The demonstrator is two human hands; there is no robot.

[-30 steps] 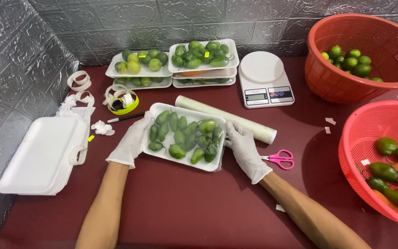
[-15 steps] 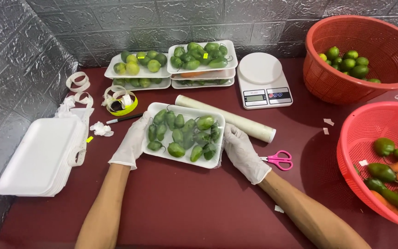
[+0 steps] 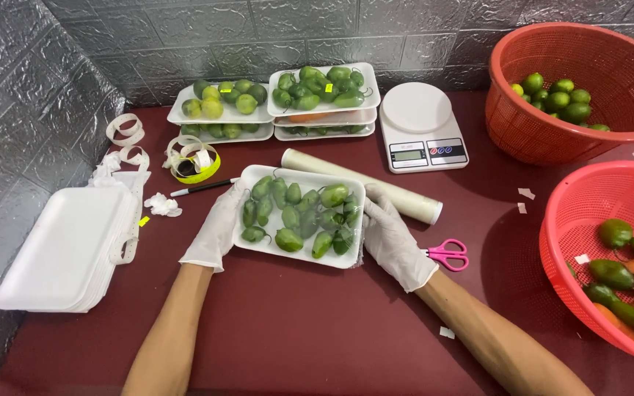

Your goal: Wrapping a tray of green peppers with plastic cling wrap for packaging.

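Observation:
A white foam tray [image 3: 299, 256] filled with several small green peppers [image 3: 296, 217] and covered in clear film sits at the middle of the dark red table. My left hand [image 3: 214, 229], in a white glove, grips the tray's left edge. My right hand [image 3: 395, 238], also gloved, presses against the tray's right edge. A roll of cling film [image 3: 365, 186] lies just behind the tray.
A stack of empty foam trays [image 3: 64, 248] lies at the left. Wrapped trays of green produce [image 3: 273, 103], a white scale [image 3: 421, 134], pink scissors [image 3: 447, 254], a sticker roll [image 3: 192, 163] and a pen [image 3: 201, 188] are nearby. Two red baskets [image 3: 577, 88] [image 3: 610, 242] stand at the right.
The tray and both hands have stayed almost in place; my hands shifted slightly along the tray's edges.

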